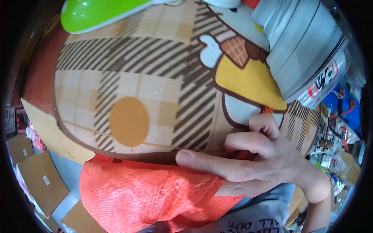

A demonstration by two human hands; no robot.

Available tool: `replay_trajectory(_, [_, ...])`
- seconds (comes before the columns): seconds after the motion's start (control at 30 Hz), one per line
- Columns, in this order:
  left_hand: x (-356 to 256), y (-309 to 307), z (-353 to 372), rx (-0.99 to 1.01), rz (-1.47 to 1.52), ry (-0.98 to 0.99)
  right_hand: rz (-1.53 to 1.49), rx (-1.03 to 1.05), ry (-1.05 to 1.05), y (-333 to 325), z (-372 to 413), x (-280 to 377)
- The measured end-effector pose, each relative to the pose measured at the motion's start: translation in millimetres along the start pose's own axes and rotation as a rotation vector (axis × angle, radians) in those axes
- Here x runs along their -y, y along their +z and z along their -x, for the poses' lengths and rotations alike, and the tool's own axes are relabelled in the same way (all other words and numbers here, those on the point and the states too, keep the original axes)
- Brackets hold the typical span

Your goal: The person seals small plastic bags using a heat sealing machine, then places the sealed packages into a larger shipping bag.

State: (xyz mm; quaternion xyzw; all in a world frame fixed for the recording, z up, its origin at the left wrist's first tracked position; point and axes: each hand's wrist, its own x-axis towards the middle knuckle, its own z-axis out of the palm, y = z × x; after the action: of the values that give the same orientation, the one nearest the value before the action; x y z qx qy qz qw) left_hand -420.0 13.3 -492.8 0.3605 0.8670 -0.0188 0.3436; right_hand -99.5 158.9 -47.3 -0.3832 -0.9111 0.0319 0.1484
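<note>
A right hand (268,163) reaches in from the lower right and holds the near edge of a rounded beige fabric cushion (155,77) printed with brown plaid stripes. The cushion fills most of the view. It carries a mustard-orange oval patch on its lower left and a cartoon figure in white, yellow and brown on its right. The grip is pinching the cushion's edge: the thumb (210,165) lies stretched out to the left along the lower rim, while the curled fingers (264,124) press down on the fabric above it.

Directly below the cushion and touching it is a bright orange woven plastic sack (147,194), bulging and crinkled. A glossy lime-green plastic shape (97,13) rests on the cushion's top left. A stack of grey flat rings (303,46) leans over its upper right. Flat brown cardboard boxes (39,182) lie at the lower left, and small printed packets (334,136) are scattered at the far right. The left hand is out of view.
</note>
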Motion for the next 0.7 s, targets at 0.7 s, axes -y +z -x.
replay_trajectory(0.7, [18.6,0.2,23.3,0.088,0.131,-0.070,-0.105,-0.241,-0.025,23.5,10.7,1.1])
